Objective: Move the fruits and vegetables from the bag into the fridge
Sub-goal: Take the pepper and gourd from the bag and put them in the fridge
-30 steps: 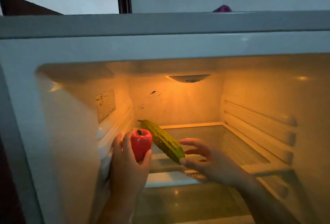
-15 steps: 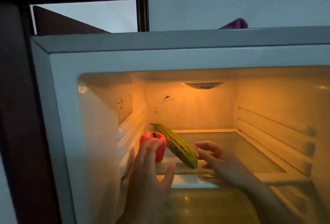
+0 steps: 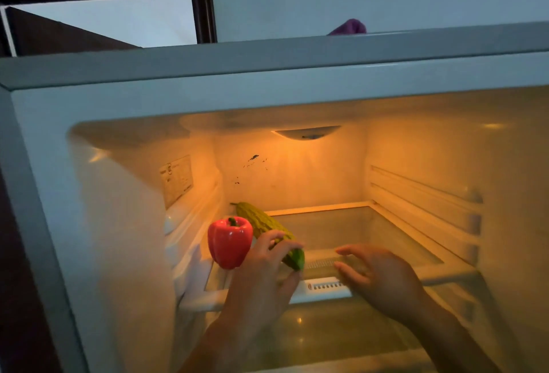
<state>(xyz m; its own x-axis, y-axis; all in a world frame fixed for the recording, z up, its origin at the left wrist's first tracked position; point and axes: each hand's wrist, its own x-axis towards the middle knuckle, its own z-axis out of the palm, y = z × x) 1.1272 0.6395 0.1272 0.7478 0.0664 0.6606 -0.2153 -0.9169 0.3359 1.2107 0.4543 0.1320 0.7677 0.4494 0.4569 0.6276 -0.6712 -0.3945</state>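
Left hand (image 3: pixel 264 271) has its fingers curled over the near end of the gourd (image 3: pixel 269 231), touching it, no firm grip visible; right hand (image 3: pixel 377 276) hovers open and empty at its 3 o'clock. Gourd lies on the fridge shelf (image 3: pixel 356 230), pepper (image 3: pixel 229 242) upright at its 9 o'clock, touching.

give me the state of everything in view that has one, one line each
fridge: door open, interior light on
glass shelf: in place, right part bare
red bell pepper: upright on the shelf, left front, released
bitter gourd: lying diagonally on the shelf, beside the pepper
left hand: fingers on the gourd's near end, not closed round it
right hand: open, empty, above the shelf's front edge
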